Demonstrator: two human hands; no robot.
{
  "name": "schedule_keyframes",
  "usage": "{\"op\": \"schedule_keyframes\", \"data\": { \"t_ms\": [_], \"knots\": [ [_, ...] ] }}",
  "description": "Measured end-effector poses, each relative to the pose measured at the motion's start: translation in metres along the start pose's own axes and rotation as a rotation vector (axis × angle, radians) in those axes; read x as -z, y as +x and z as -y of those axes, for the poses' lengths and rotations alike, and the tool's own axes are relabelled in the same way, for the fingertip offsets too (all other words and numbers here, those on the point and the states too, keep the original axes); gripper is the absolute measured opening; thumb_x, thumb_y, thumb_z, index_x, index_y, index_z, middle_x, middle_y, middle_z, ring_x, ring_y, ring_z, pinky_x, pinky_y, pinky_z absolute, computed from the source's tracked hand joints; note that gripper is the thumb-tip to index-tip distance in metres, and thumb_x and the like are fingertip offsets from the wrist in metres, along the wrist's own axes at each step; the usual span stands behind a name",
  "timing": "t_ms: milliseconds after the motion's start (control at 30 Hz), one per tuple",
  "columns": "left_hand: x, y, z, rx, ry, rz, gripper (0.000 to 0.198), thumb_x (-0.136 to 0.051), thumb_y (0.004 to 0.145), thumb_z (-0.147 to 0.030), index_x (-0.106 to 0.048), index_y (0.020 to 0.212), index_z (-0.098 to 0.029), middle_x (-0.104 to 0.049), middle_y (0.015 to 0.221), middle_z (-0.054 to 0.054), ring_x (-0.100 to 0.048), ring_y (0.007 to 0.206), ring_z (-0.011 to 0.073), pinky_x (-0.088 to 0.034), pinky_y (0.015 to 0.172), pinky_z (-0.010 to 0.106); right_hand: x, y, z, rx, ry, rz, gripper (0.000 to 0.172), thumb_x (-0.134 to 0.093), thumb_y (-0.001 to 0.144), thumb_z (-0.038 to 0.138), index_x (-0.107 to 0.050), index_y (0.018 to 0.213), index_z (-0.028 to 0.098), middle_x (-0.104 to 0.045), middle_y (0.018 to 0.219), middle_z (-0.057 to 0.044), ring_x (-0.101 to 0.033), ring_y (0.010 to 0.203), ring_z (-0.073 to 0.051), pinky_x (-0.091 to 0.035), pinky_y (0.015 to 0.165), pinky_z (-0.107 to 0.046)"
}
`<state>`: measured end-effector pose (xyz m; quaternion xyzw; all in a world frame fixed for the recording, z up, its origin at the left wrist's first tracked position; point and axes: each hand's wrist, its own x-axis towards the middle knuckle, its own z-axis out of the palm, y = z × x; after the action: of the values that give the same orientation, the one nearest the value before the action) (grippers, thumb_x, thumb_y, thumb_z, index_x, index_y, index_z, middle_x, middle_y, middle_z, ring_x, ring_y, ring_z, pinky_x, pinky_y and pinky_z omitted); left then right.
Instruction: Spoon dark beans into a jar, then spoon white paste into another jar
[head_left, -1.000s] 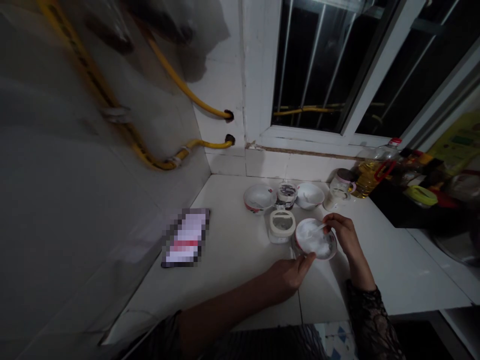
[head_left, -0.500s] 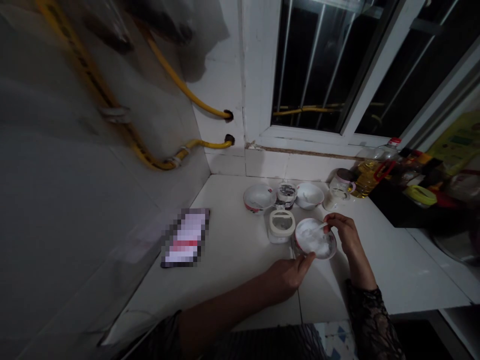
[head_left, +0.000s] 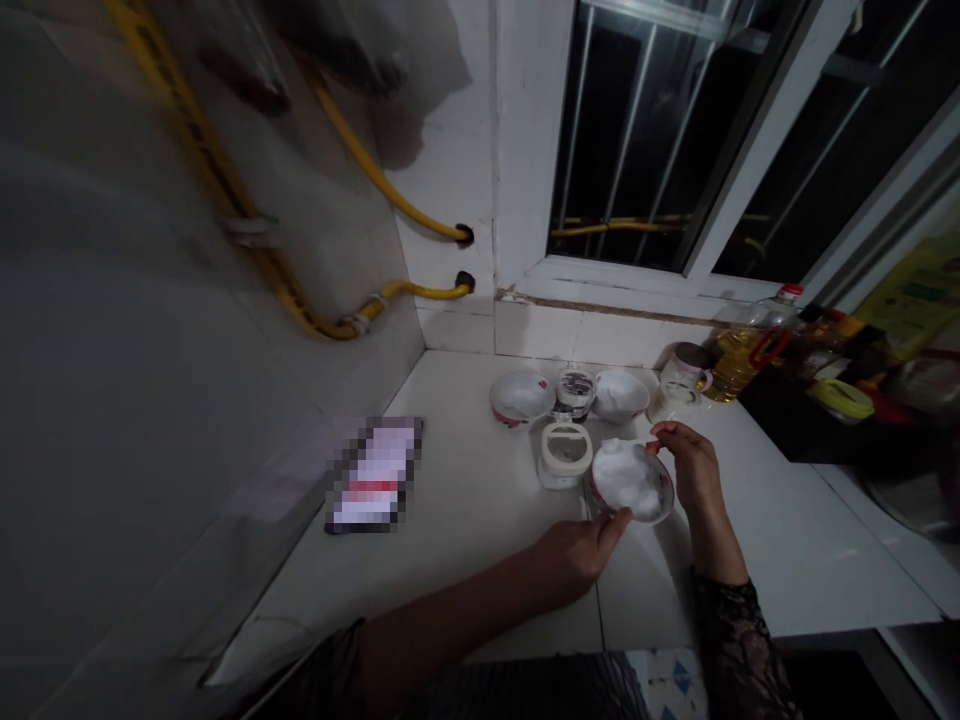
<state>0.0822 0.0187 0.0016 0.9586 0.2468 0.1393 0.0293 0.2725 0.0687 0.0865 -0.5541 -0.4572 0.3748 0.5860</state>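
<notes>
A person's left hand (head_left: 577,555) pinches the near rim of a bowl of white powder (head_left: 632,480) on a white counter (head_left: 465,500). The bowl sits between the two hands. The right hand (head_left: 690,465) curls at the bowl's far right rim, fingertips drawn together; whether they hold anything cannot be told. Just left of the right hand's fingertips, touching or nearly touching the bowl, stands a square lidded container (head_left: 564,452). Beyond both hands, two white bowls (head_left: 521,397) flank a dark-topped jar (head_left: 574,388), with a mug (head_left: 684,372) and an oil bottle (head_left: 742,340) further to the right. Well left of the left hand lies a flat packet (head_left: 373,475), blurred out.
</notes>
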Motion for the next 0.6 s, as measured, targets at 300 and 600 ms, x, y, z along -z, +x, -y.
{"op": "schedule_keyframes", "data": {
  "t_ms": [300,600],
  "knots": [
    [0.006,0.002,-0.001,-0.016,-0.012,-0.021,0.047,-0.033,0.092,-0.004,-0.029,0.139,-0.002,-0.067,0.105,0.017,-0.069,0.079,0.0203,-0.057,0.066,0.030,-0.027,-0.026,-0.001,0.877,-0.561,0.390,0.019,-0.046,0.090,0.015,-0.064,0.090,0.021,-0.068,0.080,-0.005,-0.058,0.080,-0.021,-0.042,0.077,-0.036],
    [0.003,0.000,-0.001,-0.014,0.026,-0.038,0.052,-0.034,0.089,-0.003,-0.026,0.141,0.000,-0.065,0.113,0.021,-0.070,0.081,0.0228,-0.057,0.063,0.031,-0.007,-0.023,-0.002,0.631,-0.372,0.097,0.014,-0.051,0.090,0.026,-0.063,0.084,0.022,-0.062,0.066,0.000,-0.057,0.069,-0.019,-0.043,0.070,-0.032]
  ]
}}
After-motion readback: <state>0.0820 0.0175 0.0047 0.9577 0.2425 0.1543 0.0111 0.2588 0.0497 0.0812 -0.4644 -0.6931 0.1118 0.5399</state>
